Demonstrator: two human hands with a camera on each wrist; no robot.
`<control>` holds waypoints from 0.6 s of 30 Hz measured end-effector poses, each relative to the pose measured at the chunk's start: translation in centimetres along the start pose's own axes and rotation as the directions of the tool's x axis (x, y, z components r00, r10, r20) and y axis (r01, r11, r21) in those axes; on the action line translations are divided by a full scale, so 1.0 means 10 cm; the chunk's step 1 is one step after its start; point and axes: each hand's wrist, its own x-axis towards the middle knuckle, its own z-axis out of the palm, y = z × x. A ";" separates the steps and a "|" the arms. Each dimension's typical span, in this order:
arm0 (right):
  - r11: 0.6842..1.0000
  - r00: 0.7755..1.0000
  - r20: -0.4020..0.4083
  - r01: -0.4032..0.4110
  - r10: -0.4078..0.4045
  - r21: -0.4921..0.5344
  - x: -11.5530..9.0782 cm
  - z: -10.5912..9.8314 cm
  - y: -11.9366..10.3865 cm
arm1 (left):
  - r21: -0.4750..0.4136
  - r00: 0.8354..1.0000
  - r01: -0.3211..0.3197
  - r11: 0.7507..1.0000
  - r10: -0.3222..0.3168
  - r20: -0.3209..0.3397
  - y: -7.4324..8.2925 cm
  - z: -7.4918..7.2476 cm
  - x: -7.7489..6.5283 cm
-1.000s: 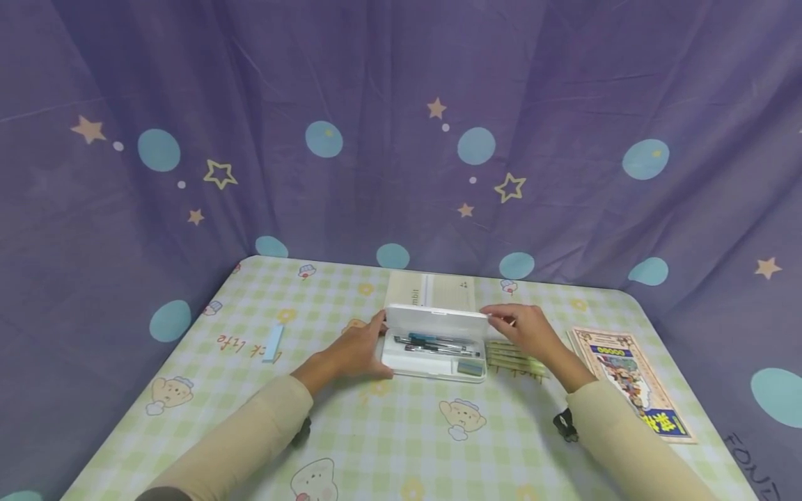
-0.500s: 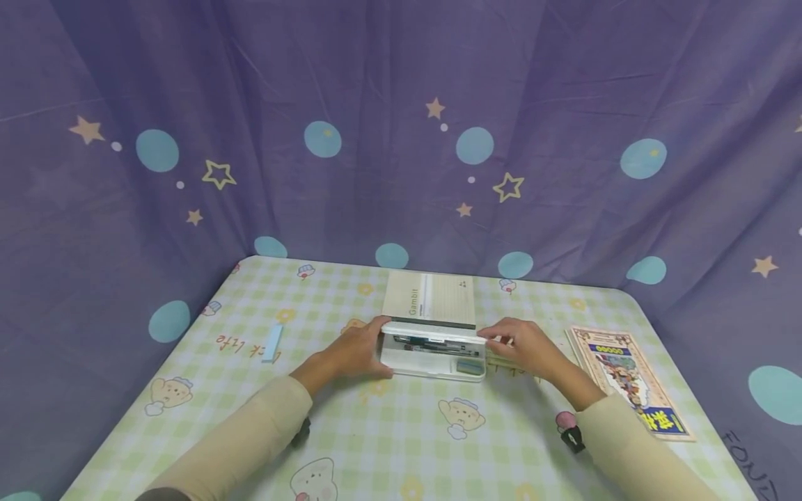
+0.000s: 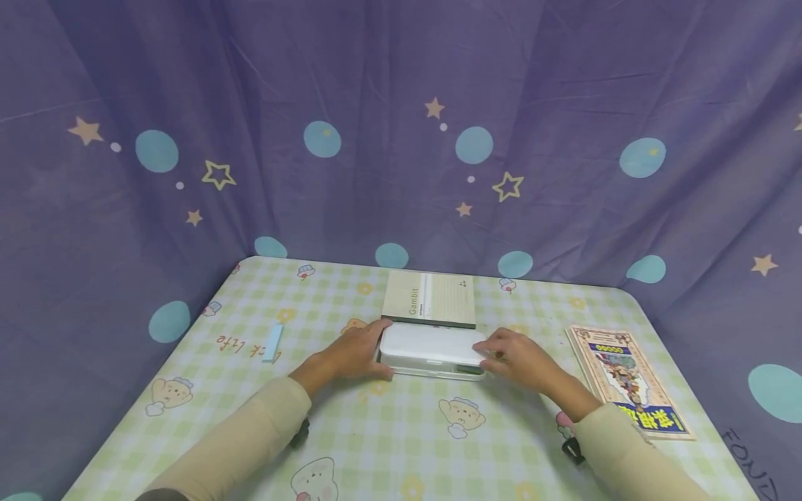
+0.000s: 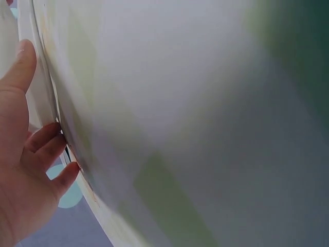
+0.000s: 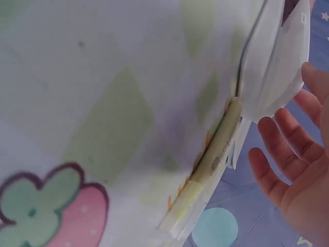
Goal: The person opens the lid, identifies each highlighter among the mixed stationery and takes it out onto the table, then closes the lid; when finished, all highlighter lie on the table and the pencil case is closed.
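A white pencil case (image 3: 413,369) lies in the middle of the table, its lid (image 3: 432,343) tilted low over the base with a narrow gap at the front. Through that gap a bit of a greenish eraser (image 3: 468,369) shows; the rest of the contents is hidden. My left hand (image 3: 356,351) grips the case's left end, thumb in front and fingers behind. At the right end my right hand (image 3: 516,358) pinches the lid's edge between thumb and forefinger. In the right wrist view its other fingers (image 5: 277,144) stand apart from the case.
Right behind the case is a beige Gambit notebook (image 3: 432,299). A light-blue strip (image 3: 273,343) lies to the left, and comic-style booklets (image 3: 629,383) lie to the right. A pale yellow-green stick-shaped item (image 5: 213,154) sits beside the case's right end, hidden by my hand in the head view.
The lid has swung forward and down from upright, covering the pens inside. My right hand has moved down and toward me with it. The left hand has stayed at the left end.
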 end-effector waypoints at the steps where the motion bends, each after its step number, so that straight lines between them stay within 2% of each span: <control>1: 1.000 1.000 0.004 -0.003 0.003 -0.015 0.00 0.01 0.00 | 0.001 1.000 0.000 1.000 0.000 0.005 0.00 0.00 0.00; 18: 0.989 1.000 0.004 0.027 -0.027 -0.145 -0.02 0.11 -0.03 | -0.006 0.999 -0.020 1.000 0.021 0.031 -0.01 -0.02 -0.03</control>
